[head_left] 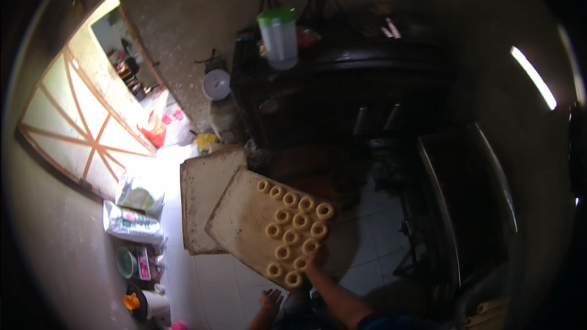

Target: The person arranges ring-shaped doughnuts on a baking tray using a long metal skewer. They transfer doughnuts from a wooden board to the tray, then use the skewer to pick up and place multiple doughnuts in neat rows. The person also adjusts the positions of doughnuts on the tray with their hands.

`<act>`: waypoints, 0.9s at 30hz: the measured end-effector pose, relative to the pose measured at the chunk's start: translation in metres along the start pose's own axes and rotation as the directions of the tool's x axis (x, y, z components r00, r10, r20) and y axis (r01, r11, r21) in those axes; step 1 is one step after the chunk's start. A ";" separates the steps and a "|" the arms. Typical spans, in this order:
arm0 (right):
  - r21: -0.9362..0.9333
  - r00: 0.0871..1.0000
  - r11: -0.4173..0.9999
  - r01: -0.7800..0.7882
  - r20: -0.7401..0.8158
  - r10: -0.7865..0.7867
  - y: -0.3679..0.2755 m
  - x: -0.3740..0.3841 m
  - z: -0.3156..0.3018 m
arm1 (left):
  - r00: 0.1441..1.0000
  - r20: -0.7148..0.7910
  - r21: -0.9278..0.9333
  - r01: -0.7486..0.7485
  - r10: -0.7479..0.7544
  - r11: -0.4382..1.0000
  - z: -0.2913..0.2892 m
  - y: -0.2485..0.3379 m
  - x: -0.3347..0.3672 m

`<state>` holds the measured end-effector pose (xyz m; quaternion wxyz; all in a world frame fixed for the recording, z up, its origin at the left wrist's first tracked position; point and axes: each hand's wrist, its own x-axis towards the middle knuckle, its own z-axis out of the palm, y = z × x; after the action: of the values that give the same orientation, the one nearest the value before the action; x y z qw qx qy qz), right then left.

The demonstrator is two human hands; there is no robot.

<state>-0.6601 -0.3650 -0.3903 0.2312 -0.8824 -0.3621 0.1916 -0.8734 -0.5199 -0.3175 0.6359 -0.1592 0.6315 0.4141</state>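
Observation:
Several pale dough rings (300, 220) lie in loose rows over the right part of a worn, flour-dusted board (235, 217). My right hand (317, 259) is at the board's right edge, right beside a dough ring (301, 263) near the lower corner. Its fingers are dark and partly hidden, so whether it grips the edge or a ring does not show. Below the board's near edge, my left hand (271, 299) is held with fingers spread and nothing in it. A second board (199, 208) lies partly under the first, on the left.
Beyond the boards stands a dark cabinet (342, 79) bearing a clear container with a green lid (279, 40). Sacks (133, 222), a green bowl (126, 263), a small scale (143, 263) and a white jug (156, 302) line the left wall by an open door (85, 122). A dark metal-edged unit (471, 189) is at right.

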 end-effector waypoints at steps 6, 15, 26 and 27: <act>0.838 0.852 0.231 -0.494 0.413 0.324 0.047 0.098 -0.211 | 0.957 0.268 -0.338 -0.018 0.114 0.941 0.013 0.124 0.041; 0.905 0.878 0.065 -0.421 0.388 0.279 0.192 0.142 -0.450 | 0.518 0.840 0.285 -0.165 -0.163 0.944 0.243 0.169 -0.080; 0.104 0.924 0.955 -0.279 -0.242 0.296 0.340 0.263 -0.563 | 0.571 0.769 0.549 -0.361 -0.286 0.754 0.401 0.019 -0.031; 0.007 0.931 0.987 -0.163 -0.329 0.156 0.337 0.278 -0.567 | 0.562 0.782 0.532 -0.380 -0.268 0.756 0.404 0.013 -0.034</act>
<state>-0.0034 -0.5281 -0.1570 0.2630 -0.9307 -0.2478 0.0562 -0.6069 -0.2295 -0.2198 0.8525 0.3065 0.3656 0.2133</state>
